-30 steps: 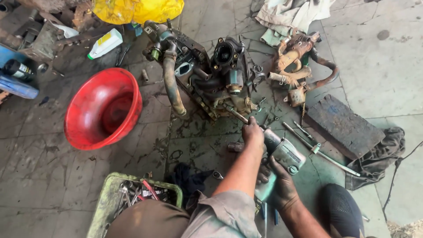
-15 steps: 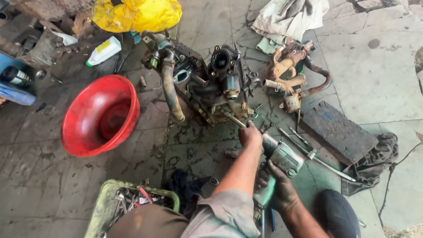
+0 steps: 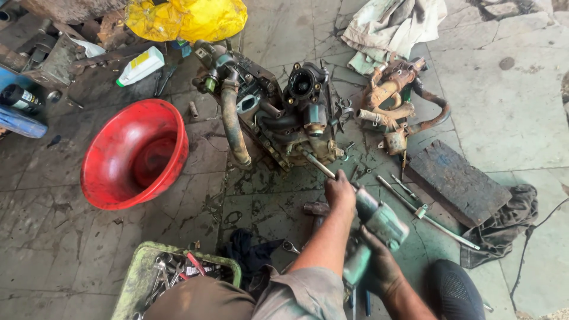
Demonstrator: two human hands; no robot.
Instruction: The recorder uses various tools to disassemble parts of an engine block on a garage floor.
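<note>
Fingers of left hand (image 3: 339, 191) closed over front of impact wrench (image 3: 379, 220), where long extension bar (image 3: 313, 163) leaves it. Right hand (image 3: 379, 266) wrapped round grip below, probably tight, though partly hidden. Bar tip touching greasy engine block (image 3: 278, 115) on floor (image 3: 77, 237). Red basin (image 3: 135, 155) well left; green tool tray (image 3: 139, 278) near knee.

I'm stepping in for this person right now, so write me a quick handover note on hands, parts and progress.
Left hand: steadies the long steel extension bar at the front of the tool.
Right hand: grips the handle of the grey-green impact wrench.
The bar's tip sits against the greasy dark engine block on the floor.
Done: tool lined up.
Left: whether that fastener is loose cannot be seen.
</note>
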